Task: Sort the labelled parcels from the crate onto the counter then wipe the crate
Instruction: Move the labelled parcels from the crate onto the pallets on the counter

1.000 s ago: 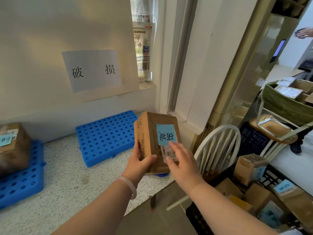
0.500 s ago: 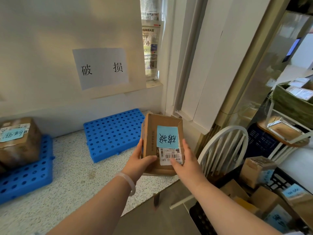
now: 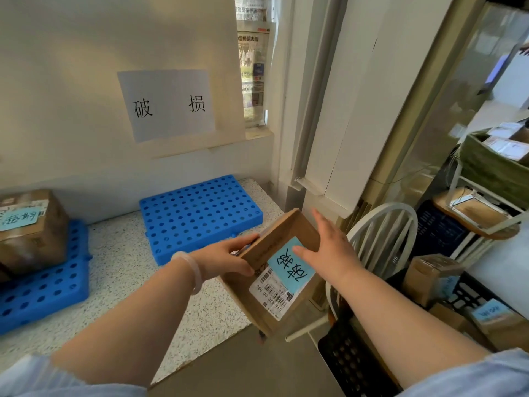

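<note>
Plainly, in the head view, a cardboard parcel [image 3: 267, 247] is held in the air, tilted, over the right end of the speckled counter [image 3: 128, 267]. It is just beside the near corner of a blue perforated pad [image 3: 200, 213] but does not rest on it. The left hand [image 3: 226, 262] grips the parcel's left edge, thumb curled over the top face and fingers wrapped round the side. A pale bracelet [image 3: 191, 267] sits on that wrist. The right hand [image 3: 329, 250] lies flat against the parcel's right side with its fingers straight and spread. Its thumb touches the blue label [image 3: 289, 272] on the top face, and it grasps nothing. A white barcode sticker [image 3: 272, 295] lies just below the blue label.

On the wall above the pad hangs a paper sign [image 3: 166, 104] with two handwritten characters. At the left, a second blue pad [image 3: 43, 287] carries a brown box [image 3: 31, 245] with its own blue tag [image 3: 18, 219].

To the lower right, below counter level, stands a black crate [image 3: 352, 365]. It holds several more boxes [image 3: 429, 279], some with blue tags. A white chair [image 3: 383, 239] stands between the counter and the crate. Newspaper [image 3: 252, 67] covers the window beside the sign, and a green basket [image 3: 492, 170] with packets sits on a rack at the far right.
</note>
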A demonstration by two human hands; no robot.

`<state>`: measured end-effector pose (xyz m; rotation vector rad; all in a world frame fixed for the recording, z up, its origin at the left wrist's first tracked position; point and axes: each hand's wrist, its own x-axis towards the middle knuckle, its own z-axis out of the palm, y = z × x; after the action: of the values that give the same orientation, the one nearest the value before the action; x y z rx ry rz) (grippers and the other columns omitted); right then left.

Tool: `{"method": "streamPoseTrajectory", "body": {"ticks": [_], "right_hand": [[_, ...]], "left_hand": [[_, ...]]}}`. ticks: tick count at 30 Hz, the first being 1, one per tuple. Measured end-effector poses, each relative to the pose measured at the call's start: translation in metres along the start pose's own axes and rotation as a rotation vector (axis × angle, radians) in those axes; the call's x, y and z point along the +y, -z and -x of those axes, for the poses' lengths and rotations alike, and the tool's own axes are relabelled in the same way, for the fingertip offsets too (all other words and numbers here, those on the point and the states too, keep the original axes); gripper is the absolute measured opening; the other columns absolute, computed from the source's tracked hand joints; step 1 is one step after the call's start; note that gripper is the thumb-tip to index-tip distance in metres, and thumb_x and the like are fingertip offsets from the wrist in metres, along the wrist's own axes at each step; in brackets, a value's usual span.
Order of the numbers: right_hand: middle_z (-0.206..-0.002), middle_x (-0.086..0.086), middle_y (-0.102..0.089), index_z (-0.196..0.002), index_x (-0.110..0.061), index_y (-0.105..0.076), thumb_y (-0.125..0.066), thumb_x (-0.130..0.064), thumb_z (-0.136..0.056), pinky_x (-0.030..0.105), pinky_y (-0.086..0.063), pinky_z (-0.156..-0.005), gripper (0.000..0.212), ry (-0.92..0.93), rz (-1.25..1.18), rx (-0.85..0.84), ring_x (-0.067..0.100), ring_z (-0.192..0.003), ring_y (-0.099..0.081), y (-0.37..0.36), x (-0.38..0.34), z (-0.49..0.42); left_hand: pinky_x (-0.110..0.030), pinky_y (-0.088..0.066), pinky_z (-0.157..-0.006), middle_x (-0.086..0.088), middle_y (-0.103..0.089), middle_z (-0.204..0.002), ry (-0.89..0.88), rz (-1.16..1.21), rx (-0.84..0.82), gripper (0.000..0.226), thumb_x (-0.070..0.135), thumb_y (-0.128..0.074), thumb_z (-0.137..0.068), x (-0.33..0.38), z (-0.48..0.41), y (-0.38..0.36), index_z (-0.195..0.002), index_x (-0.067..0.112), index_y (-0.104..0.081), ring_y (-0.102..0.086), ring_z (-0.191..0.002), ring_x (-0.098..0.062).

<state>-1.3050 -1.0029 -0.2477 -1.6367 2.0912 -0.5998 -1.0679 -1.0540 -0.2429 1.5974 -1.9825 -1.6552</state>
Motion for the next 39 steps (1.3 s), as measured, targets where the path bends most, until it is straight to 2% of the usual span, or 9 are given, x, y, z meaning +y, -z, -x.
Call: {"method": "streamPoseTrajectory", "body": {"ticks": [2, 4, 11, 16, 21, 25, 28, 32, 39], "right_hand": [[-0.119, -0.011, -0.061, -0.149, -0.042, -0.026, -0.076, -0.038, -0.083, 0.031, -0.058, -0.077, 0.083, -0.027, -0.161, -0.118, 0.007, -0.1, -0.065, 0.004, 0.001, -0.002], [-0.103, -0.017, -0.064, -0.14, -0.036, -0.043, -0.079, -0.035, -0.08, 0.021, -0.053, -0.065, 0.07, -0.037, -0.239, -0.226, -0.001, -0.087, -0.064, 0.01, 0.003, -0.006], [-0.107, -0.002, -0.074, -0.138, -0.034, -0.045, -0.082, -0.041, -0.075, 0.036, -0.057, -0.081, 0.073, -0.183, -0.454, -0.477, 0.017, -0.094, -0.072, 0.014, 0.014, -0.012], [-0.096, 0.0, -0.076, -0.138, -0.032, -0.043, -0.077, -0.037, -0.081, 0.03, -0.056, -0.061, 0.067, -0.234, -0.508, -0.48, 0.016, -0.08, -0.075, 0.006, 0.014, -0.011], [-0.102, 0.005, -0.074, -0.142, -0.034, -0.039, -0.08, -0.038, -0.077, 0.036, -0.058, -0.064, 0.076, -0.275, -0.605, -0.389, 0.022, -0.082, -0.075, 0.003, 0.019, -0.015], [-0.101, 0.003, -0.074, -0.137, -0.031, -0.045, -0.077, -0.04, -0.08, 0.037, -0.056, -0.066, 0.065, -0.344, -0.772, -0.199, 0.025, -0.087, -0.072, -0.002, 0.027, -0.017], [-0.106, 0.002, -0.073, -0.136, -0.033, -0.048, -0.075, -0.047, -0.08, 0.037, -0.055, -0.066, 0.064, -0.424, -0.905, -0.082, 0.027, -0.092, -0.07, -0.009, 0.028, -0.017], [-0.105, 0.001, -0.072, -0.136, -0.034, -0.045, -0.072, -0.048, -0.084, 0.035, -0.055, -0.061, 0.06, -0.472, -0.964, -0.028, 0.025, -0.089, -0.069, -0.021, 0.02, -0.013], [-0.118, 0.0, -0.065, -0.141, -0.034, -0.038, -0.073, -0.049, -0.082, 0.055, -0.047, -0.097, 0.07, -0.452, -0.918, -0.07, 0.025, -0.11, -0.058, -0.026, 0.017, -0.008]], "left_hand": [[-0.042, -0.037, -0.104, 0.01, -0.062, -0.123, -0.002, -0.051, -0.043, 0.074, 0.024, -0.072, -0.078, 0.0, 0.002, 0.005, -0.127, 0.069, -0.041, -0.059, -0.111, -0.015], [-0.033, -0.039, -0.093, 0.011, -0.063, -0.121, -0.001, -0.074, -0.08, 0.072, 0.016, -0.069, -0.083, 0.004, 0.006, 0.008, -0.127, 0.067, -0.043, -0.06, -0.107, -0.012], [-0.032, -0.031, -0.093, 0.016, -0.068, -0.116, -0.009, -0.123, -0.144, 0.071, 0.014, -0.065, -0.085, 0.009, 0.011, 0.016, -0.13, 0.065, -0.044, -0.061, -0.108, -0.009], [-0.043, -0.033, -0.107, 0.017, -0.068, -0.116, -0.011, -0.104, -0.193, 0.07, 0.016, -0.067, -0.081, 0.008, 0.008, 0.017, -0.129, 0.064, -0.046, -0.061, -0.112, -0.014], [-0.049, -0.033, -0.113, 0.014, -0.054, -0.139, -0.064, 0.05, -0.01, 0.066, 0.022, -0.073, -0.082, 0.0, -0.001, 0.018, -0.13, 0.059, -0.046, -0.055, -0.12, -0.015], [-0.054, -0.035, -0.111, 0.006, -0.038, -0.152, -0.132, 0.335, 0.3, 0.09, 0.029, -0.077, -0.08, -0.015, -0.013, 0.006, -0.149, 0.047, -0.022, -0.047, -0.13, -0.022], [-0.053, -0.046, -0.1, 0.001, -0.045, -0.147, -0.075, 0.549, 0.284, 0.102, 0.04, -0.08, -0.071, -0.024, -0.016, -0.016, -0.151, 0.046, -0.017, -0.05, -0.126, -0.025], [-0.051, -0.051, -0.094, 0.003, -0.062, -0.124, -0.045, 0.656, 0.351, 0.066, 0.034, -0.078, -0.08, -0.023, -0.022, -0.037, -0.138, 0.035, -0.047, -0.058, -0.112, -0.02], [-0.042, -0.06, -0.083, -0.006, -0.07, -0.111, -0.129, 0.776, 0.435, 0.041, 0.007, -0.073, -0.084, -0.014, -0.028, -0.021, -0.121, 0.019, -0.059, -0.071, -0.097, -0.023]]}}
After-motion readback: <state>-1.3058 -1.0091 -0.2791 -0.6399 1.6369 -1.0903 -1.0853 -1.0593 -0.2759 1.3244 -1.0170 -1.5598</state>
